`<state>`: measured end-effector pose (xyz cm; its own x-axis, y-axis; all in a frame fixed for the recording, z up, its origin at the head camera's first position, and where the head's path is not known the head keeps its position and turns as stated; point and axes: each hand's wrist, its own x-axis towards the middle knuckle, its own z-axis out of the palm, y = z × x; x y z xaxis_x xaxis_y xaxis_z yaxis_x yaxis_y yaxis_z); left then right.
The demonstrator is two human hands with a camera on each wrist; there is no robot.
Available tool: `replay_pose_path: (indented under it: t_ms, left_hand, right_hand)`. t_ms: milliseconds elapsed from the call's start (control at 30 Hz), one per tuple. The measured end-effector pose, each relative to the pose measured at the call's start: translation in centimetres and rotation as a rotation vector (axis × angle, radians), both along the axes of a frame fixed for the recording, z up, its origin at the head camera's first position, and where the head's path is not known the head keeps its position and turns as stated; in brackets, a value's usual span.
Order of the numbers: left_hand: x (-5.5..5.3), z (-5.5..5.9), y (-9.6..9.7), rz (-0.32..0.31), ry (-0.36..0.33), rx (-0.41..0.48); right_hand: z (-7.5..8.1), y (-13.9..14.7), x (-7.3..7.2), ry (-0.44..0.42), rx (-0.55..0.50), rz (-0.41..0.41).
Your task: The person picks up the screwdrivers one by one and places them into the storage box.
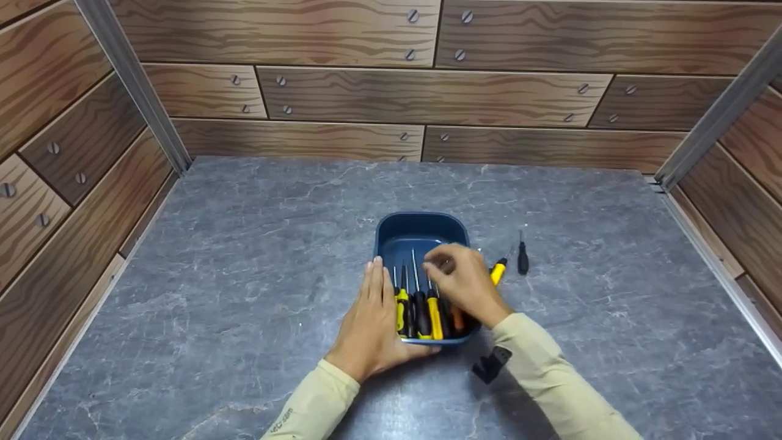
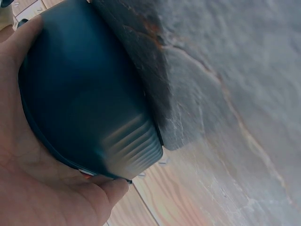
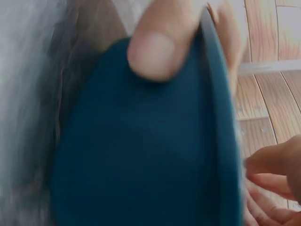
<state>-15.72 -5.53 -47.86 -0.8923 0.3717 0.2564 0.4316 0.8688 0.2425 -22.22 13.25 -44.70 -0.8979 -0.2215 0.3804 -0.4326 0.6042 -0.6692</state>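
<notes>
A dark blue plastic bin (image 1: 421,218) stands on the table with several screwdrivers side by side in its near part, shafts pointing away. Their handles are black, yellow and orange; one yellow screwdriver (image 1: 435,318) lies near the middle. My left hand (image 1: 366,327) holds the bin's near left corner, fingers along the left side and thumb across the front wall. In the left wrist view this hand (image 2: 28,155) wraps the rim. Over the bin's right side, my right hand (image 1: 467,281) has bent fingers close above the screwdriver shafts; I cannot tell whether it pinches one.
To the right of the bin lie a yellow-and-black screwdriver (image 1: 499,271), partly hidden by the right hand, and a small black screwdriver (image 1: 523,258). The grey marbled table (image 1: 256,244) is bounded by wood-patterned walls (image 1: 342,91) at the back and both sides.
</notes>
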Motion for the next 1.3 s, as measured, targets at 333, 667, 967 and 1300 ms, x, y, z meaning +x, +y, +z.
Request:
replay_pose_path:
  t_ms: [333,667,967,1300]
  left_hand:
    - [0.1,0.2,0.0,0.018,-0.087,0.012]
    - [0.1,0.1,0.0,0.017,-0.062,0.026]
    - [0.1,0.1,0.0,0.013,-0.041,0.037]
    - [0.1,0.2,0.0,0.02,-0.082,0.032]
  right_hand:
    - [-0.4,6.1,-1.5,0.227,0.069,-0.194]
    - [-2.0,10.7,-2.7,0.248,0.206,-0.366]
    - [-3.3,12.8,-3.1,0.077,0.268,-0.45]
    - [-3.9,13.8,-3.0,-0.114,0.303,-0.402]
